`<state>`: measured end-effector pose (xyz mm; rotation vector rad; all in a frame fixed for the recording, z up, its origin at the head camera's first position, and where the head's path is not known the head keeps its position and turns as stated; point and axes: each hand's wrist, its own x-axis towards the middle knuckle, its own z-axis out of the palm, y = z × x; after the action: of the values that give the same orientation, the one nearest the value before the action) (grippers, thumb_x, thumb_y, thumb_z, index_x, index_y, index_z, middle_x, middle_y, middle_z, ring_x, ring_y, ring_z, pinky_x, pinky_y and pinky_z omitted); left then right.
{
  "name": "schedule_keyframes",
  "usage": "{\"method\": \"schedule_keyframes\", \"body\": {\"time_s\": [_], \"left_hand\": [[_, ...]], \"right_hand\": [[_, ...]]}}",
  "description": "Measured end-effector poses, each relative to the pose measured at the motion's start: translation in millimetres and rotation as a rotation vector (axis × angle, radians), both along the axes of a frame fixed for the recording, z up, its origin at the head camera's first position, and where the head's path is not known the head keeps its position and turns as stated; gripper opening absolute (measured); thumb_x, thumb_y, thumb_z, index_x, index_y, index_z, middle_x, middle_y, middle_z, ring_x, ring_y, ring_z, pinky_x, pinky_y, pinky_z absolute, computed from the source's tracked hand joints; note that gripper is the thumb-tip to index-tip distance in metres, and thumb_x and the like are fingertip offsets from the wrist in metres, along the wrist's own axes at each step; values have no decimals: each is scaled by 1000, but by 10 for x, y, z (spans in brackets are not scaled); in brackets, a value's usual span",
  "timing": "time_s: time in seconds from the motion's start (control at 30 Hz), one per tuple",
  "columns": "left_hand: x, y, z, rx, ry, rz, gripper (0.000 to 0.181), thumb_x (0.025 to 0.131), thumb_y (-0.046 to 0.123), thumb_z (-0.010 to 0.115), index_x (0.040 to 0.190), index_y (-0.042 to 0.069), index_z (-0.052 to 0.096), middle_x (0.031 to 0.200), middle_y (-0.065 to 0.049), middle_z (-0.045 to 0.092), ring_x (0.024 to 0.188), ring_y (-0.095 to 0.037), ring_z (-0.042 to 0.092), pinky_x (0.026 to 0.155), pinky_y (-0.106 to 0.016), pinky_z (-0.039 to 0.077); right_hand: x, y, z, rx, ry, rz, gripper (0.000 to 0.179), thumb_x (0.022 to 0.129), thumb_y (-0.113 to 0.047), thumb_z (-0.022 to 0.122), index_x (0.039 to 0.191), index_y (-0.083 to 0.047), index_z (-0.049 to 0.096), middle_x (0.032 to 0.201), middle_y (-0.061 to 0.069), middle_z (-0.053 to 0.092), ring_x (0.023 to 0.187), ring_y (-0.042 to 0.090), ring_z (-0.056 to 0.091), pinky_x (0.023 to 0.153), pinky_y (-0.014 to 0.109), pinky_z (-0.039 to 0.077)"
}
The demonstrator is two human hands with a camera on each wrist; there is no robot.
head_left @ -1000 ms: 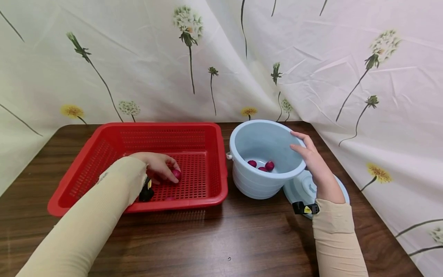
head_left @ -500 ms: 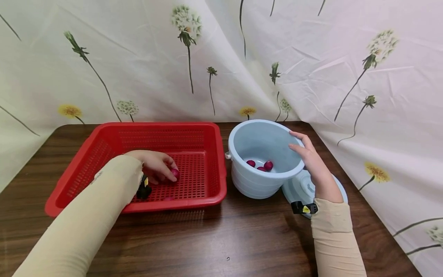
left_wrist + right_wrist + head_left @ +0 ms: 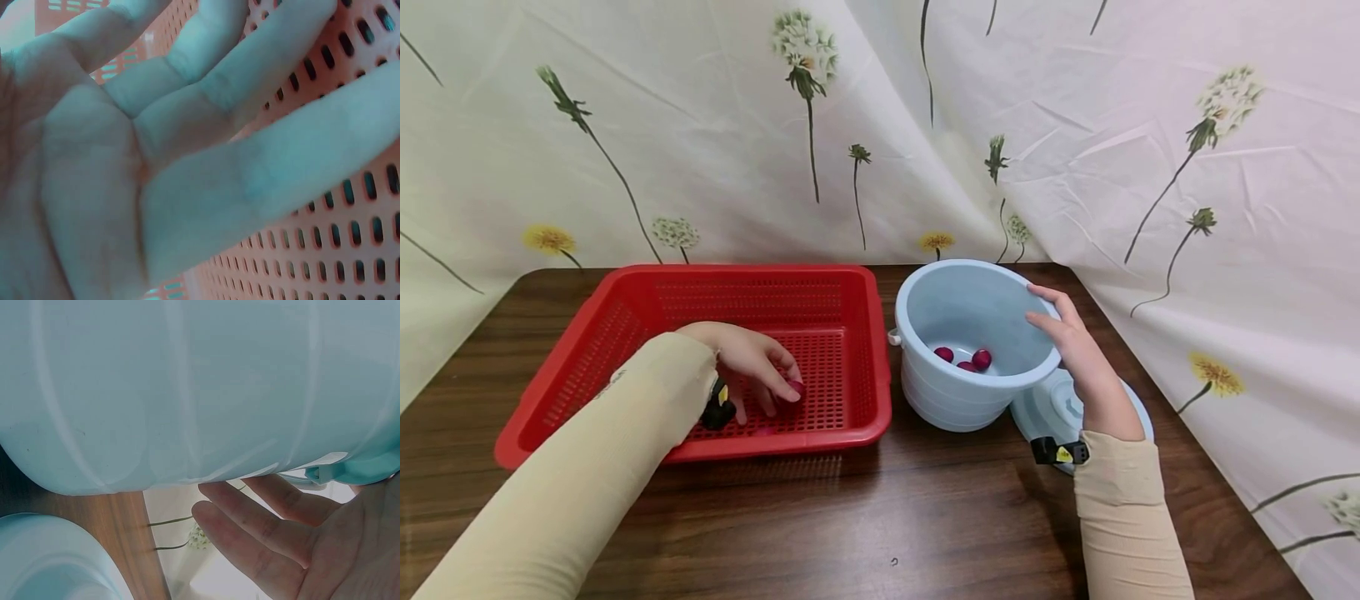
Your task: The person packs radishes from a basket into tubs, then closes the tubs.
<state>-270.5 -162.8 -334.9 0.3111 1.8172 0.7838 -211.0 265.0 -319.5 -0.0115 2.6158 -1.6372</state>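
Observation:
In the head view my left hand [image 3: 752, 362] is inside the red perforated basket [image 3: 883, 408]. Its thumb and index finger pinch a round magenta thing [image 3: 797, 388], mostly covered by them. The left wrist view shows the other fingers stretched out over the holes; the magenta thing is out of sight there. A second magenta piece [image 3: 763, 432] lies by the basket's front wall. My right hand [image 3: 1075, 337] grips the right rim of the light-blue bucket [image 3: 958, 404], some fingers outside it in the right wrist view. Several magenta round things [image 3: 981, 359] lie on the bucket's bottom.
A light-blue lid [image 3: 1131, 404] lies on the table partly behind the bucket and right forearm. The dark wooden table [image 3: 865, 517] runs along a flower-printed cloth [image 3: 715, 125] at the back and right. A bail hinge knob [image 3: 894, 337] sticks out toward the basket.
My left hand has shifted slightly right and toward the near side, with the magenta thing, and its lower fingers have spread. The right hand and the bucket hold still.

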Motion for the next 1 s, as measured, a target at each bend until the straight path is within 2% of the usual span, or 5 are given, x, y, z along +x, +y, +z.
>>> {"method": "schedule_keyframes", "body": {"time_s": [0.33, 0.53, 0.73, 1.0], "left_hand": [[46, 113, 90, -22, 9, -42, 43, 91, 34, 71, 122, 7, 57, 122, -14, 62, 108, -24, 65, 79, -49, 60], [62, 179, 130, -3, -21, -50, 40, 93, 32, 70, 121, 7, 57, 116, -12, 61, 106, -24, 64, 79, -49, 60], [74, 260, 210, -12, -19, -56, 42, 92, 31, 71, 123, 6, 56, 125, -14, 59, 110, -26, 63, 79, -49, 60], [35, 364, 398, -16, 18, -95, 49, 92, 33, 70, 129, 6, 53, 132, -16, 56, 113, -27, 64, 80, -47, 60]], "right_hand": [[-1, 1, 7, -8, -2, -2, 59, 104, -33, 40, 157, -15, 20, 162, 17, 12, 135, 40, 34, 96, 47, 42], [-7, 2, 4, -7, -3, 4, 59, 104, -32, 40, 157, -14, 20, 162, 17, 12, 135, 40, 35, 96, 45, 42], [-9, 0, 4, -6, -4, 7, 59, 104, -32, 40, 157, -14, 20, 162, 17, 11, 135, 40, 35, 96, 46, 42], [-4, 4, 7, -9, -5, 7, 60, 104, -32, 41, 157, -15, 20, 162, 17, 10, 136, 40, 33, 97, 48, 41]]}}
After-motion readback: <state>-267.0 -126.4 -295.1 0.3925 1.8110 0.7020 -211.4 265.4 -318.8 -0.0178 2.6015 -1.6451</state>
